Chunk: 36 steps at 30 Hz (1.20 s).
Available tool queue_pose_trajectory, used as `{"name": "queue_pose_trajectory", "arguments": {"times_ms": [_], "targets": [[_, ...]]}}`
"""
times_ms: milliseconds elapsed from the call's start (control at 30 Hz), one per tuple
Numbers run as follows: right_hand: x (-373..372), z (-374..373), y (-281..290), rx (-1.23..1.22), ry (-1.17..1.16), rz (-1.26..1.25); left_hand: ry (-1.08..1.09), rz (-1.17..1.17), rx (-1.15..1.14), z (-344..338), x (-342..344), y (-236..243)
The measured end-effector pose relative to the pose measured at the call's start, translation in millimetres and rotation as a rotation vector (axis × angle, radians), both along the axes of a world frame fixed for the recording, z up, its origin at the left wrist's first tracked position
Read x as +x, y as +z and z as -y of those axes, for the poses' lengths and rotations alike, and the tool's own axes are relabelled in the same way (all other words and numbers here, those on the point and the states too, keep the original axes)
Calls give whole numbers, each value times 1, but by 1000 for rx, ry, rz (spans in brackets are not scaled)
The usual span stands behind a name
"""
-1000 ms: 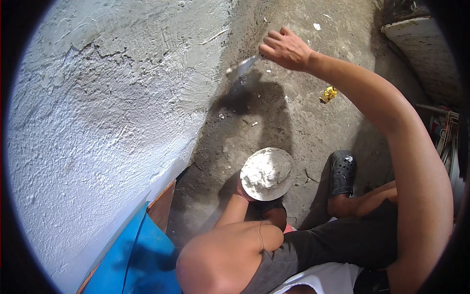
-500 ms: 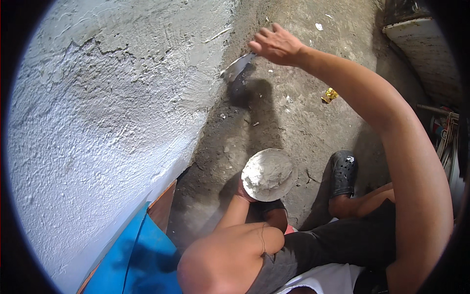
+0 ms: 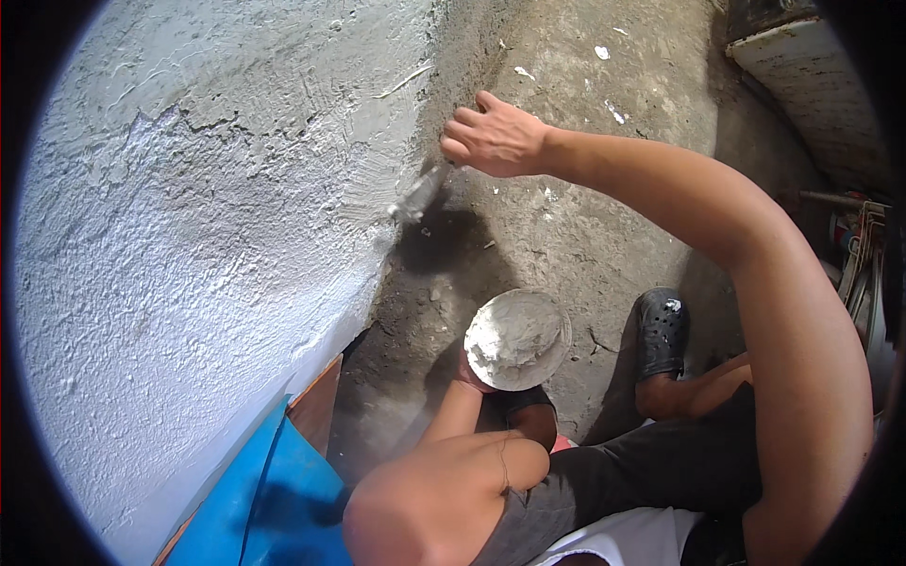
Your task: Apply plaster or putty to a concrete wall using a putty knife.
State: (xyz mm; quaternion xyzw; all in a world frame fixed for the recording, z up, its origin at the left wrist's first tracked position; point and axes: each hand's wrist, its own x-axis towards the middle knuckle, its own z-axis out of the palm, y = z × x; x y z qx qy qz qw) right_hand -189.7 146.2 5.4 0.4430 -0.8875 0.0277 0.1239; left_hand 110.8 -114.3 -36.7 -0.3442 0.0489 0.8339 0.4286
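My right hand (image 3: 495, 137) is closed round the handle of a putty knife (image 3: 417, 193), whose pale, smeared blade reaches the foot of the rough wall (image 3: 255, 208). The handle itself is mostly hidden in my fist. Low in front of me, my left hand (image 3: 474, 370) holds a round shallow dish (image 3: 562, 351) from beneath and the side; most of its fingers are out of sight under it. Wet greyish-white plaster (image 3: 514, 330) is heaped in the dish. Fresh-looking smears cover the upper wall, with a ragged crack and bumpy white paint lower down.
A blue panel (image 3: 283, 500) with a brown wooden edge (image 3: 316, 406) leans at the lower left. White specks dot the concrete floor (image 3: 604, 236). My black clog (image 3: 662, 330) rests at the right; a large worn container (image 3: 807, 94) and stacked metal items (image 3: 859, 255) stand beyond.
My right hand has come nearer along the wall's foot, down and left, bringing the putty knife with it. The dish in my left hand stays nearly where it was.
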Motion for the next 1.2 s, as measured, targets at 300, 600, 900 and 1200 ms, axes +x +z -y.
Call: {"name": "queue_pose_trajectory", "arguments": {"times_ms": [300,600,900,1200], "targets": [[-26,-51,-25,300,-334,133,47,57,53,4,9,7],[10,-30,-5,42,-238,487,63,98,110,-2,0,2],[-24,-24,-22,79,-357,111,83,117,123,-1,1,-6],[-3,-42,-10,18,-304,372,116,142,134,-7,-6,-10]]}}
